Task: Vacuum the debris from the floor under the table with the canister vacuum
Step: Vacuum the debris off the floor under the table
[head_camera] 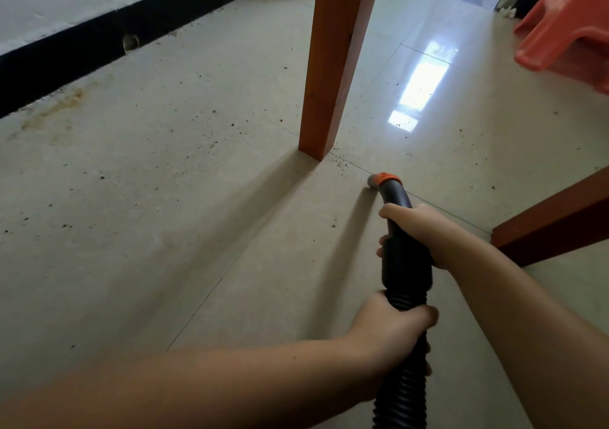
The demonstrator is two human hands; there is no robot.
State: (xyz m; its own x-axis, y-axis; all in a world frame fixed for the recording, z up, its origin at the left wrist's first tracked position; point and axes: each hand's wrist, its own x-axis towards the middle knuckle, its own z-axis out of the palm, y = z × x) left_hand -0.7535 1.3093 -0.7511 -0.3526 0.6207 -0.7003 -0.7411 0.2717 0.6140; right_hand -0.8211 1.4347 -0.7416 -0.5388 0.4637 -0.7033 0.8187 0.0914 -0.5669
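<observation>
My right hand (425, 231): wrapped around the black vacuum handle (403, 247). My left hand (392, 326): gripping the ribbed hose (403, 389). Nozzle (379, 181): at the floor (164, 198), near the table leg (329, 66) and debris (339, 163). Open tile leftward to the baseboard (66, 56).

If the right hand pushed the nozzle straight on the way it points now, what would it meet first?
Likely the debris specks at the foot of the wooden table leg, then the leg itself. The right hand aims the nozzle up-left; depth is uncertain.
</observation>
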